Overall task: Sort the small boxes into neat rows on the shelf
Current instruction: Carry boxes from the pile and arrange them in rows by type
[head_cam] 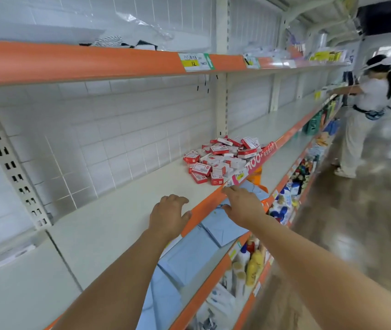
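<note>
Since both the left hand (169, 214) and right hand (243, 206) look loosely empty, reach to the boxes (223, 159) beyond, lifting few

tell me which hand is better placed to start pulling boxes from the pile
Right, probably. The right hand is at the shelf's orange front edge, just short of the pile of small red and white boxes. The left hand rests on that edge farther from the pile. Neither holds anything.

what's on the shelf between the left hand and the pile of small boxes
In the head view, only bare white shelf lies between the left hand and the pile of small boxes.
</note>
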### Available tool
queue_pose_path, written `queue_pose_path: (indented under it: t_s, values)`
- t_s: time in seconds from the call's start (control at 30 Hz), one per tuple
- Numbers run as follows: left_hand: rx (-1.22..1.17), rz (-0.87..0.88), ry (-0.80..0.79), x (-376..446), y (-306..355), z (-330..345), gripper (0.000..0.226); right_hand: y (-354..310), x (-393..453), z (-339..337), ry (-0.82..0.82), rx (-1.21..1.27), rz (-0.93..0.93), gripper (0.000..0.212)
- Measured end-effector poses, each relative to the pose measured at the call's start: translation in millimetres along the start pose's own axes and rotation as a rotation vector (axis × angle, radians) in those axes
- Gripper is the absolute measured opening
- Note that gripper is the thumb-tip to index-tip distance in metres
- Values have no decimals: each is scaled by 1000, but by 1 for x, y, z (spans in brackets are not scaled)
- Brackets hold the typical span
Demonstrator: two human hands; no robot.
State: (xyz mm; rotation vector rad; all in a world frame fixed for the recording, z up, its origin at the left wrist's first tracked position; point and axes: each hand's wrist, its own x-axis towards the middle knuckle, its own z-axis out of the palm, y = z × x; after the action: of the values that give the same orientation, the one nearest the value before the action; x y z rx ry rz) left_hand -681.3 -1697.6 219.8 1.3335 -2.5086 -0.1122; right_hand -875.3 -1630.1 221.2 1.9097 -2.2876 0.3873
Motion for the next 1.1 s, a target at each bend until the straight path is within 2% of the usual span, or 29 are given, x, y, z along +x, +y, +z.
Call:
queue_pose_path:
  t_s: [0.4, 0.6, 0.9, 1.1]
  values:
    - [-81, 43, 20, 121, -1, 36, 46, 27, 94, 12, 10, -40, 60, 45]
    - [-139, 34, 21, 171, -4, 48, 56, 36, 134, 19, 11, -26, 106, 48]
    - [-138, 1, -51, 203, 7, 64, 64, 42, 171, 32, -13, -27, 151, 48]
    - [-116, 4, -22, 212, 11, 64, 60, 47, 183, 37, -89, -13, 162, 64]
